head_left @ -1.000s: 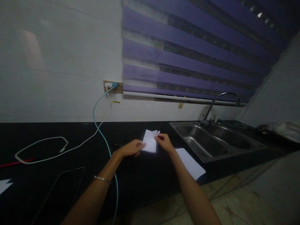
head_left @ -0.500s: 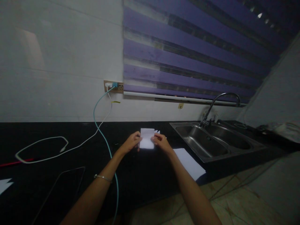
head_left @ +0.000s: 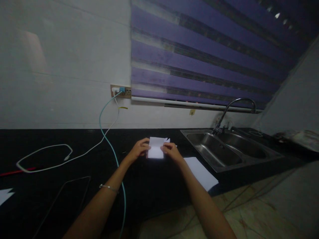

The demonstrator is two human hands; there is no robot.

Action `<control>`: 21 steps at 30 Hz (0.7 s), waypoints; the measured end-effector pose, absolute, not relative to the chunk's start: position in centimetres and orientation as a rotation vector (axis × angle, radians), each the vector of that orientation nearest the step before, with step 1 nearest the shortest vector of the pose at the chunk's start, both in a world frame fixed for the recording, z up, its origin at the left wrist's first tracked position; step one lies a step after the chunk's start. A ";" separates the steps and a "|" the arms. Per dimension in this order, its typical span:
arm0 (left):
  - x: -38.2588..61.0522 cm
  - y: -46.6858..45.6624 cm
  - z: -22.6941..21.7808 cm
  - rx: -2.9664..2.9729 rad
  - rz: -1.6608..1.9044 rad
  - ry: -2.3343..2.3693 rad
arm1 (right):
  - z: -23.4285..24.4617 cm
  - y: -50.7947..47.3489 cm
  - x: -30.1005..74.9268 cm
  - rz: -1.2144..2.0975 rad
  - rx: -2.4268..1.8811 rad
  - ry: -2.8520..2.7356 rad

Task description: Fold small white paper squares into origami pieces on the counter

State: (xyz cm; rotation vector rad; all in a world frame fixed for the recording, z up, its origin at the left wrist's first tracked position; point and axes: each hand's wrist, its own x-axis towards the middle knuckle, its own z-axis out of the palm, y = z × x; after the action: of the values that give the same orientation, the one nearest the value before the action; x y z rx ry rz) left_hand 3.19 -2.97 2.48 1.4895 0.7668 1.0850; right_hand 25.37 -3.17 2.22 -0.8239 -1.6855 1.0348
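Note:
A small white piece of paper (head_left: 156, 149) is held between both hands just above the dark countertop (head_left: 149, 189). My left hand (head_left: 139, 148) pinches its left edge, thumb in front. On the opposite side my right hand (head_left: 171, 151) grips the right edge, also with the thumb on the near face. Behind the right fingers, pointed white paper corners (head_left: 167, 140) stick out; whether they belong to the same piece I cannot tell. Larger white sheets (head_left: 201, 174) lie to the right of my right forearm.
A steel double sink (head_left: 219, 149) with a curved tap (head_left: 228, 106) is at the right. A teal cable (head_left: 113, 151) and a white cable (head_left: 87, 153) run from the wall socket (head_left: 121, 91) over the counter. More white paper (head_left: 4, 196) and a red stick-like object (head_left: 15, 172) lie far left.
The left fingers have spread slightly at the paper's left edge. A little more white shows at the paper's upper right. The hands stay in nearly the same place.

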 end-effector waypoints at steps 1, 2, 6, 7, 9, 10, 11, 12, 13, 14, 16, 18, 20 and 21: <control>3.1 -2.8 2.4 1.475 1.100 0.793 | 2.2 -3.1 25.4 1.027 -0.814 -1.683; 3.0 -2.7 2.3 1.466 1.108 0.819 | 2.3 -3.1 25.4 1.015 -0.802 -1.678; 2.9 -2.5 2.3 1.491 1.066 0.883 | 2.4 -2.9 25.5 0.977 -0.779 -1.637; 2.8 -2.6 2.4 1.496 1.054 0.895 | 2.4 -2.9 25.6 0.981 -0.782 -1.636; 2.8 -2.8 2.6 1.492 1.050 0.911 | 2.3 -2.8 25.6 0.994 -0.787 -1.648; 2.7 -3.0 2.7 1.487 1.054 0.910 | 2.3 -2.8 25.7 0.997 -0.783 -1.658; 2.7 -3.1 2.8 1.479 1.058 0.897 | 2.3 -2.8 25.7 0.992 -0.779 -1.662; 2.6 -3.2 2.8 1.471 1.058 0.871 | 2.3 -2.9 25.7 0.982 -0.777 -1.665; 2.6 -3.2 2.9 1.461 1.053 0.832 | 2.3 -2.9 25.7 0.968 -0.780 -1.667; 2.6 -3.2 2.9 1.449 1.049 0.784 | 2.3 -2.9 25.7 0.954 -0.786 -1.667; 2.8 -3.2 2.9 1.415 1.051 0.705 | 2.4 -2.9 25.7 0.926 -0.799 -1.658; 3.1 -3.3 3.0 1.402 1.061 0.698 | 2.3 -2.9 25.7 0.910 -0.795 -1.661; 3.5 -3.5 3.0 1.478 1.031 0.773 | 2.2 -2.8 25.6 0.896 -0.771 -1.686; 3.7 -3.7 3.0 1.551 0.959 0.791 | 2.2 -2.8 25.6 0.888 -0.761 -1.703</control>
State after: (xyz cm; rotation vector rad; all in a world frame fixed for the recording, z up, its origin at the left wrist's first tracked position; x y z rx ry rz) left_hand 3.67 -3.65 3.03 1.5513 0.7909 0.9591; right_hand 25.62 -2.82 2.19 -0.7610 -1.7029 0.8876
